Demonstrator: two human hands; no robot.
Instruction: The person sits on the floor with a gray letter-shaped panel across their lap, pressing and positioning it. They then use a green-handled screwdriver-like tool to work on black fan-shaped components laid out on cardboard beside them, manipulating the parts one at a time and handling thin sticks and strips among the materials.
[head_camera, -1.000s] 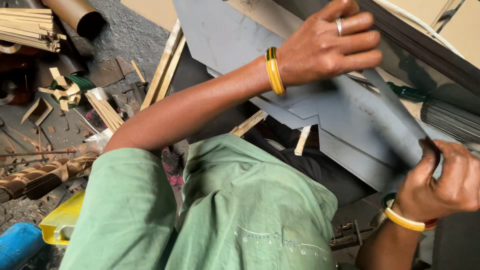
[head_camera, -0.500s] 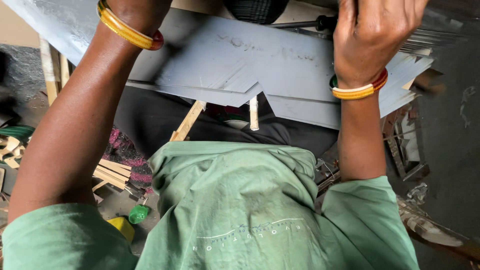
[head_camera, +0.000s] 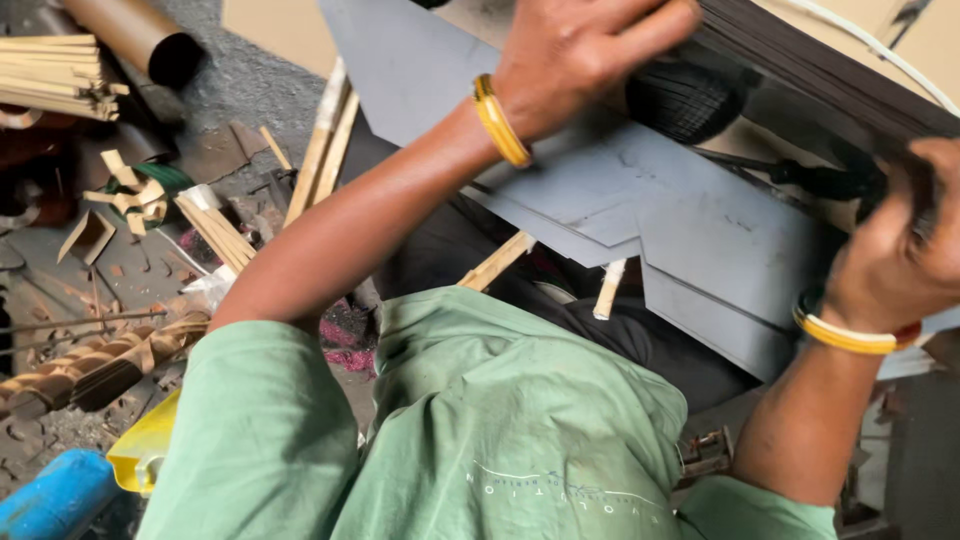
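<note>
**Both hands on the grey sheet stack**

Standing right over this one. The person in the green shirt (head_camera: 520, 440) has a stack of flat grey sheets (head_camera: 690, 225) lying across the lap, cut with stepped, notched edges. The stack runs from about 11 o'clock down to 4 o'clock in the view.

The left hand (head_camera: 580, 55) is up at 12 o'clock, fingers curled down over the top of the stack, with a yellow bangle (head_camera: 500, 120) on the wrist. I can't tell if that grip is actually clenched on a sheet or just pressing on it, since the fingertips run over toward a dark ribbed thing (head_camera: 685, 100) just beyond them. The sheets lie under and below that hand, toward 5 o'clock from it.

The right hand (head_camera: 915, 240) is at 3 o'clock, closed up at the stack's right edge, blurred, wearing a yellow and red bangle (head_camera: 850, 335). What exactly is in that grip is hard to make out; the sheets sit right beside it at 9 o'clock.

Wooden sticks (head_camera: 325, 150) poke out from under the stack on the floor side, a bundle of them (head_camera: 55, 70) at 10 o'clock, a cardboard tube (head_camera: 135, 40) nearby.
</note>
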